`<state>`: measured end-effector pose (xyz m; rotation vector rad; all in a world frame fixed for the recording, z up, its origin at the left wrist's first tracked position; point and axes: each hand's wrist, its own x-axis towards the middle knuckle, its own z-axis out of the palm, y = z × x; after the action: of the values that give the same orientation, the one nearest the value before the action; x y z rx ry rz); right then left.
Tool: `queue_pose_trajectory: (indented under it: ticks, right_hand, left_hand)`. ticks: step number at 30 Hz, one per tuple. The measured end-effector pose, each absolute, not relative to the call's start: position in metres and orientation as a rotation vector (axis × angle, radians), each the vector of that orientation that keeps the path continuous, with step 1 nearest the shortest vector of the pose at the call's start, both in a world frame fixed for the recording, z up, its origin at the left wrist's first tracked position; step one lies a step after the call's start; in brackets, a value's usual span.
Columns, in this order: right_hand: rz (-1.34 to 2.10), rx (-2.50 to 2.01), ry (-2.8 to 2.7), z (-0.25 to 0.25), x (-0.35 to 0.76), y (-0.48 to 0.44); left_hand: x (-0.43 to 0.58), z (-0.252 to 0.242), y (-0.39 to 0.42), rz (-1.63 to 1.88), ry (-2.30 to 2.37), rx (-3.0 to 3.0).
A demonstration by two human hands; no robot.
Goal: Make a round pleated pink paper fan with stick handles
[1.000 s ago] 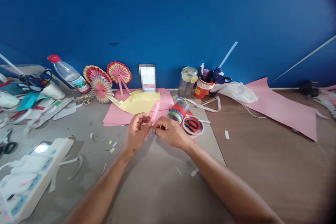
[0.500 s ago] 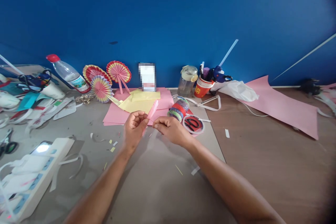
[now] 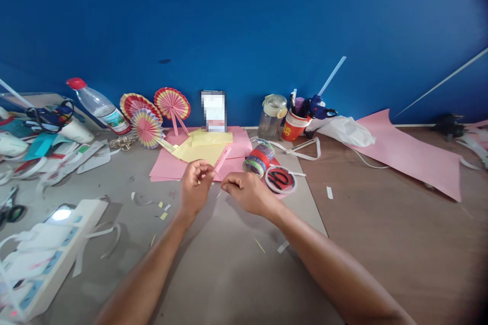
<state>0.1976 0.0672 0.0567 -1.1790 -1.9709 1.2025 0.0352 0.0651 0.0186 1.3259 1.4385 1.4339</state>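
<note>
A narrow folded strip of pink paper (image 3: 222,158) points up and away from my left hand (image 3: 196,190), pinched between its thumb and fingers. Close beside it, my right hand (image 3: 249,194) has thumb and forefinger pressed together. A very thin strand seems to run from the pink strip towards these fingertips, too fine to make out. Beyond both hands lie yellow paper (image 3: 198,153) and pink sheets (image 3: 162,170). Just past my right hand are a stack of coloured tape rolls (image 3: 260,158) and a round clear-rimmed case (image 3: 281,180) with black and red inside.
Pleated paper fans (image 3: 172,103) lean at the back left near a bottle (image 3: 101,106). A phone (image 3: 214,111) stands against the blue wall. A clear jar (image 3: 272,117) and a red cup (image 3: 295,126) of tools stand right of it. A power strip (image 3: 57,264) lies front left.
The pink strip has turned and now looks narrower. My right hand's fingers have shifted slightly down; both hands stay close together over the table.
</note>
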Motion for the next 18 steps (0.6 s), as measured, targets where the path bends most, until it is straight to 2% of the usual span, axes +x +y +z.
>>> queue_pose_trajectory:
  ticks: [6,10,14,18]
  right_hand:
    - [1.052,-1.215,-2.153,0.066,0.204,0.063]
    - [0.976,-1.203,-2.216,0.073,0.211,0.065]
    - [0.936,-1.175,-2.234,0.08,0.219,0.069]
    - [0.842,-1.232,-2.397,0.087,0.235,0.074]
  left_hand:
    - [0.025,0.015,0.063,1.181,1.671,1.965]
    - [0.022,0.014,0.064,1.074,1.65,2.355]
    - [0.021,0.018,0.064,1.082,1.597,2.442]
    - [0.02,0.025,0.063,0.904,1.539,2.444]
